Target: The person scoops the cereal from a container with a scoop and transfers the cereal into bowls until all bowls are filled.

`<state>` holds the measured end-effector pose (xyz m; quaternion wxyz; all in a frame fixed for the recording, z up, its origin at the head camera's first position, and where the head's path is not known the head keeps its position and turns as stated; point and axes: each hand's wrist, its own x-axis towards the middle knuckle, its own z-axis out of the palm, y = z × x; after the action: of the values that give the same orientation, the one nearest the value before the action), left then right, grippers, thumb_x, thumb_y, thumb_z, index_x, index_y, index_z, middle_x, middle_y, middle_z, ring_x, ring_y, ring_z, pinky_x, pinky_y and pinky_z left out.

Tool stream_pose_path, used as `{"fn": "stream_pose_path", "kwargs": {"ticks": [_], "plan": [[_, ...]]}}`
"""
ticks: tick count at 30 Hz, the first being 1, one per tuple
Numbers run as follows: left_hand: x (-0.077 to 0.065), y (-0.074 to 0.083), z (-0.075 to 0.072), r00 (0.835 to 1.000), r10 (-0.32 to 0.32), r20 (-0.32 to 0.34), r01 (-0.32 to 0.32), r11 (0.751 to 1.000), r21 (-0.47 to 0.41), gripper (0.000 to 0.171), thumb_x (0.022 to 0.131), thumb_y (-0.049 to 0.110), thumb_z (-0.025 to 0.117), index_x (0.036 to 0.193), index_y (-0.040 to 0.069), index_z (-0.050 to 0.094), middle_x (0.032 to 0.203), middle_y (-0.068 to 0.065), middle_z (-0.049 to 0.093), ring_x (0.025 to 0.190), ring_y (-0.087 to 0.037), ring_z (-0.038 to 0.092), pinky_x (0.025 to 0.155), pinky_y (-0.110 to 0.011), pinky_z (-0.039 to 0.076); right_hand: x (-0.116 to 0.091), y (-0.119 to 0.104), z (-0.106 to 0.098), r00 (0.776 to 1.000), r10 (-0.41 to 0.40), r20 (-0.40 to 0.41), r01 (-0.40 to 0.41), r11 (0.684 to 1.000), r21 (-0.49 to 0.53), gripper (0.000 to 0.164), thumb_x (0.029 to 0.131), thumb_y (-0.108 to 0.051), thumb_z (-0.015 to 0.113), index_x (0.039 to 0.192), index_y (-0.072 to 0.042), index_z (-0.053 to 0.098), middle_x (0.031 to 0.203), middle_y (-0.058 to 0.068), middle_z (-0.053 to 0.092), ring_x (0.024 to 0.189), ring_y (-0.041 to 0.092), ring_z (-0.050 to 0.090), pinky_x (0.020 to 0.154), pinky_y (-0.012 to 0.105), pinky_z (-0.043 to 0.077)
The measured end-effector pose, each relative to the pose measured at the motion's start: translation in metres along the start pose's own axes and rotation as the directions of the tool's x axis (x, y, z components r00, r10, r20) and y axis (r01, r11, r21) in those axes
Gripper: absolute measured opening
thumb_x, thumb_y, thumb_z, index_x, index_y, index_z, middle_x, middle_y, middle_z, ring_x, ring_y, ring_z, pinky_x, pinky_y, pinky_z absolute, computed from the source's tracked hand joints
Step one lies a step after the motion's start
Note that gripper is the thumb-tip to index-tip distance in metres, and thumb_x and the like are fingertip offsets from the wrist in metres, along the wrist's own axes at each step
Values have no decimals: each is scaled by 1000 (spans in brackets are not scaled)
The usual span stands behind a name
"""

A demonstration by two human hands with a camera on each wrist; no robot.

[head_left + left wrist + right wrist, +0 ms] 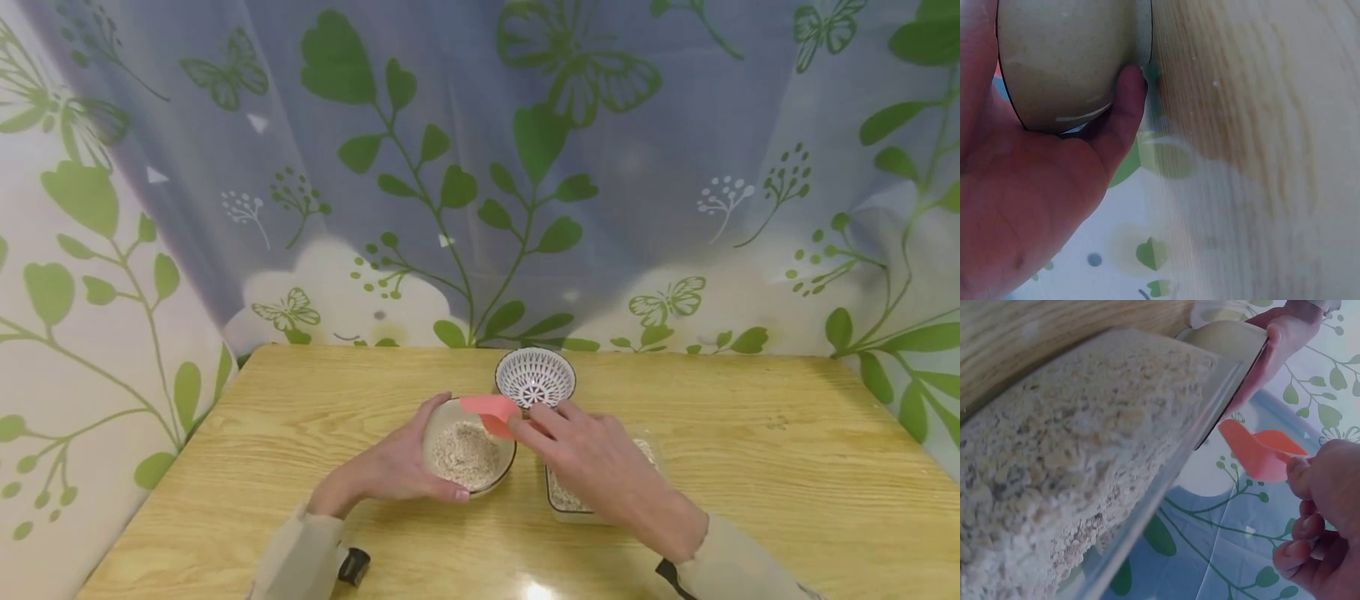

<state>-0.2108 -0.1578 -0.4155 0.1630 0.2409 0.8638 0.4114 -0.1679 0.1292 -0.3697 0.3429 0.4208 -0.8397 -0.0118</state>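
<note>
My left hand (393,458) grips a round, dark-rimmed bowl (444,429), thumb on its near side and fingers at the far side. Rolled oats (467,457) lie heaped inside it. The left wrist view shows the thumb against the bowl's speckled beige outside (1072,62). Between thumb and fingers my right hand (600,458) pinches a coral-pink scoop (491,407) over the bowl's right rim. Whether the scoop holds oats is hidden. Below the right hand stands a clear container (581,516) of oats, partly covered by the hand; its oats (1097,419) fill much of the right wrist view.
A white bowl with a dark pattern (536,375) stands behind the right hand, near the table's back edge. The wooden table (787,467) runs back to a curtain (637,208) printed with leaves and butterflies. A small black object (354,567) is beside the left sleeve.
</note>
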Motion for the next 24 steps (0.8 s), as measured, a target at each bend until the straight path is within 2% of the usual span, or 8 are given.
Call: {"fn": "stream_pose_path", "kwargs": {"ticks": [6, 9, 11, 13, 16, 20, 22, 24], "plan": [[0, -1, 0, 999, -7, -35, 7, 1000, 10, 132, 68, 43, 93, 164, 11, 9, 144, -19, 53, 125, -32, 56, 104, -59, 51, -1, 1, 0, 1000, -4, 18, 4, 1000, -2, 43, 81, 0, 80, 117, -17, 64, 88, -4, 57, 64, 12, 50, 41, 15, 29], [1, -4, -1, 998, -13, -63, 14, 1000, 20, 133, 66, 45, 94, 164, 9, 10, 145, -20, 52, 126, -33, 56, 105, -59, 50, 0, 1, 2, 996, 83, 28, -85, 994, 74, 45, 80, 1, 80, 118, -17, 65, 86, -4, 56, 59, 9, 45, 42, 14, 28], [3, -6, -3, 996, -25, -83, 28, 999, 34, 134, 66, 45, 94, 164, 10, 11, 146, -20, 52, 127, -34, 56, 106, -59, 49, 0, 2, 2, 985, 171, 35, -175, 963, 207, 41, 82, 1, 79, 118, -16, 66, 87, -4, 59, 60, 5, 45, 44, 13, 33], [4, -8, -5, 994, -42, -99, 46, 998, 43, 134, 65, 45, 95, 164, 10, 12, 146, -21, 51, 128, -35, 55, 108, -60, 48, -2, 7, -1, 965, 257, 50, -257, 897, 359, 33, 87, 0, 75, 117, -12, 68, 90, -4, 64, 64, 4, 48, 50, 13, 42], [2, -10, -10, 992, -60, -115, 67, 996, 51, 134, 65, 46, 94, 164, 10, 12, 151, -22, 47, 132, -36, 53, 111, -61, 45, -9, 18, -10, 913, 374, 162, -396, 720, 570, 23, 93, -2, 70, 115, -10, 68, 99, 1, 72, 73, 4, 58, 61, 17, 54], [-6, -4, -15, 987, -42, -153, 63, 989, 137, 132, 66, 54, 92, 164, 12, 15, 156, -21, 39, 139, -38, 43, 112, -64, 42, -28, 38, -27, 793, 479, 377, -600, 508, 618, 20, 98, -10, 67, 117, -15, 68, 98, 3, 75, 66, 4, 57, 56, 22, 51], [-10, 5, -16, 981, -16, -192, 53, 980, 190, 130, 65, 58, 91, 164, 17, 17, 157, -18, 37, 142, -37, 38, 111, -64, 42, -39, 47, -34, 751, 500, 432, -654, 468, 595, 19, 99, -14, 66, 118, -17, 68, 88, 1, 73, 59, 3, 49, 52, 23, 44], [-13, 16, -14, 973, 23, -229, 30, 974, 224, 127, 65, 61, 90, 164, 20, 21, 157, -17, 36, 143, -38, 35, 109, -66, 43, -50, 55, -40, 732, 515, 445, -675, 466, 571, 18, 99, -16, 67, 118, -18, 68, 72, -4, 64, 56, 1, 42, 50, 22, 39]]}}
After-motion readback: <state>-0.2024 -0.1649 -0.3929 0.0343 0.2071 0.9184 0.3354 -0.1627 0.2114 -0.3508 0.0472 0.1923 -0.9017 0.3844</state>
